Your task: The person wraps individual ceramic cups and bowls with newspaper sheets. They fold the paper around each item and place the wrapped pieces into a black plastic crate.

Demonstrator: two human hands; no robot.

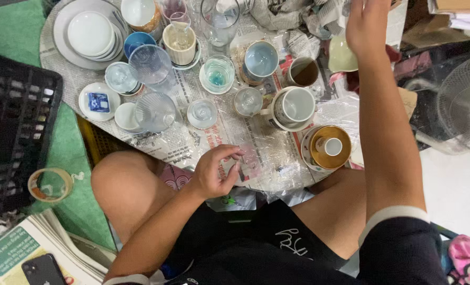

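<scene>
— Newspaper [229, 134] covered the low round table, didn't it, with cups and glasses crowded all over it?

— It did, and the pale green cup [342, 55] sat at the far edge, beyond the white mug [294, 107].

— Which hand was closer to that cup?

— The right hand [367, 24] — it was stretched out right over the cup's far side, palm down, the arm running straight along past the mug's right. Whether the fingers were closed on anything I couldn't tell; the frame cut them off.

— And the left hand [215, 171]?

— Well short of it, on the near side of the mug, loosely curled with fingertips touching the paper, gripping nothing.

— So the cup lay just under and slightly left of the right hand?

— Yes — tipped on its side, I'd judge, mouth turned toward the mug.
</scene>
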